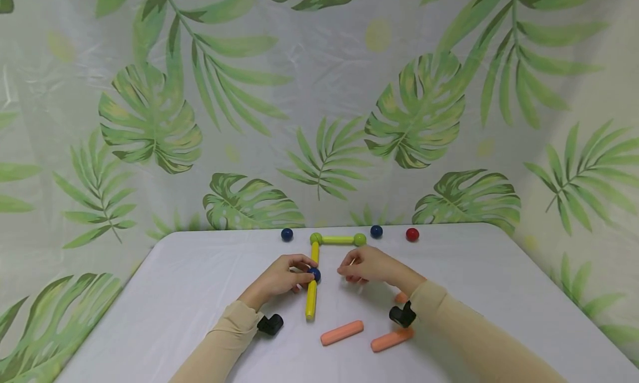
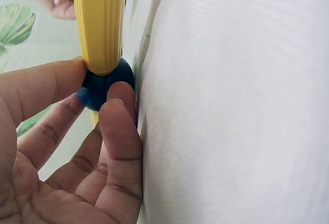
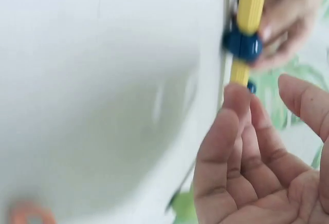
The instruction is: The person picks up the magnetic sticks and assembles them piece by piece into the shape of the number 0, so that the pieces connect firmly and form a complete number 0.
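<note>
My left hand [image 1: 280, 276] pinches a dark blue ball [image 1: 314, 274] between thumb and fingers. Two yellow rods join at this ball: the near rod [image 1: 311, 304] points toward me, and the far rod [image 1: 315, 253] runs back to a green ball [image 1: 316, 238]. From there a yellow-green rod [image 1: 338, 240] leads right to a second green ball [image 1: 360, 239]. In the left wrist view, the yellow rod [image 2: 100, 23] is seated in the blue ball [image 2: 95, 93], which is close to the tabletop. Right of the structure, my right hand [image 1: 371, 265] hovers with loosely bent fingers, holding nothing.
Loose at the back edge lie a blue ball [image 1: 287, 234], another blue ball [image 1: 376, 231] and a red ball [image 1: 412, 234]. Nearer me are an orange rod [image 1: 341, 333] and a second orange rod [image 1: 392, 340]; a third orange rod [image 1: 401, 297] is partly behind the right wrist.
</note>
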{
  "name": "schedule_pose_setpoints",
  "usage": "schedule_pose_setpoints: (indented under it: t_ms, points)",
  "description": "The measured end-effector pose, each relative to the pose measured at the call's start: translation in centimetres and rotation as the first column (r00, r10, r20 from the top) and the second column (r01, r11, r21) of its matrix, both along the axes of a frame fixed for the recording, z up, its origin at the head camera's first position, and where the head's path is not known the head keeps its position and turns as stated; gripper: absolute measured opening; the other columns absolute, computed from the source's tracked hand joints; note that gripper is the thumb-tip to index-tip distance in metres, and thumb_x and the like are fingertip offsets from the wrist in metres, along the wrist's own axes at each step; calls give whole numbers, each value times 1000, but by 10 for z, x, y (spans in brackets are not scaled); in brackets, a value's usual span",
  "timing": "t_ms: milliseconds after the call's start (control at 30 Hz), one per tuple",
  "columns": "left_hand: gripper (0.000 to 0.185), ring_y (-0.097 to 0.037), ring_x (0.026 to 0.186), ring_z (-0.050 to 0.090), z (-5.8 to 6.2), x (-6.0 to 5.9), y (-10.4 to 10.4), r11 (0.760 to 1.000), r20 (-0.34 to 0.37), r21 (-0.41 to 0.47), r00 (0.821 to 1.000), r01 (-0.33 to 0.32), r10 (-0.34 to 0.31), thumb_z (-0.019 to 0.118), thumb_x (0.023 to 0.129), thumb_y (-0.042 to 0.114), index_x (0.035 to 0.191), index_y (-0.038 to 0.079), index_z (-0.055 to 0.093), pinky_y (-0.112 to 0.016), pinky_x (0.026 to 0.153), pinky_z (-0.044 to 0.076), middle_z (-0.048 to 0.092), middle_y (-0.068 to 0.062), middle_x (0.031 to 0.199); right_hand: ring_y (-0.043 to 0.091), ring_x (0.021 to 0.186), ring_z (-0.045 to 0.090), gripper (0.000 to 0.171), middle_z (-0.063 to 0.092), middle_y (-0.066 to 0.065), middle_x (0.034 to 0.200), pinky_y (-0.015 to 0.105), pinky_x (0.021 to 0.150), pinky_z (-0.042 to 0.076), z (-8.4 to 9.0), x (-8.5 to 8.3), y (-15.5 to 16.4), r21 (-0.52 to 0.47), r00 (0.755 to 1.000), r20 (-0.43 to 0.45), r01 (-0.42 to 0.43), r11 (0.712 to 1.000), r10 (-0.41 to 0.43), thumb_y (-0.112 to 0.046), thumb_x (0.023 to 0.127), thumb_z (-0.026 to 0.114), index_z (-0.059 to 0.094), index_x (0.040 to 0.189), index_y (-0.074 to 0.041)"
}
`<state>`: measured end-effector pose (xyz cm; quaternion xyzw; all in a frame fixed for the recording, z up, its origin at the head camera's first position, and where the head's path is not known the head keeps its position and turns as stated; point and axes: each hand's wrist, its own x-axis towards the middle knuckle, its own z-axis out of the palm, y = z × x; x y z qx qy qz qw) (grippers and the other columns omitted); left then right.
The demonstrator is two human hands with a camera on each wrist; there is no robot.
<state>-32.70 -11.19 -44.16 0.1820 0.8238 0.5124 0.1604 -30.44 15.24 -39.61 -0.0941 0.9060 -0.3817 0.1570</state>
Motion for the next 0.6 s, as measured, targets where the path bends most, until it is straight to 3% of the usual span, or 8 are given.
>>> schedule_pose_setpoints:
  t_ms: [167, 367, 600]
  points:
    - [25, -17, 83, 69, 1, -2, -1, 1000, -6, 7, 1000, 9, -9, 75, 101, 16, 125, 10, 74, -29, 68, 56, 68, -12, 116, 23, 83, 72, 22, 75, 9, 90, 29, 70, 57, 6, -24, 26, 49, 989, -139, 65, 997, -57, -28, 103, 74, 73, 110, -7]
    - [26, -18, 82, 69, 1, -2, 0, 1000, -2, 22, 1000, 14, -14, 74, 101, 14, 126, 8, 73, -29, 69, 55, 68, -12, 116, 20, 86, 66, 27, 72, 11, 98, 30, 74, 51, 2, -50, 51, 101, 954, -264, 176, 979, -144, -25, 102, 72, 70, 119, -3]
    - [26, -18, 81, 68, 1, 1, 2, 1000, 18, 22, 1000, -3, 2, 76, 100, 15, 125, 9, 74, -28, 67, 54, 68, -11, 115, 33, 99, 68, 37, 73, 27, 119, 47, 87, 57, -9, -68, 62, 204, 925, -353, 227, 952, -145, -19, 101, 71, 65, 129, 3]
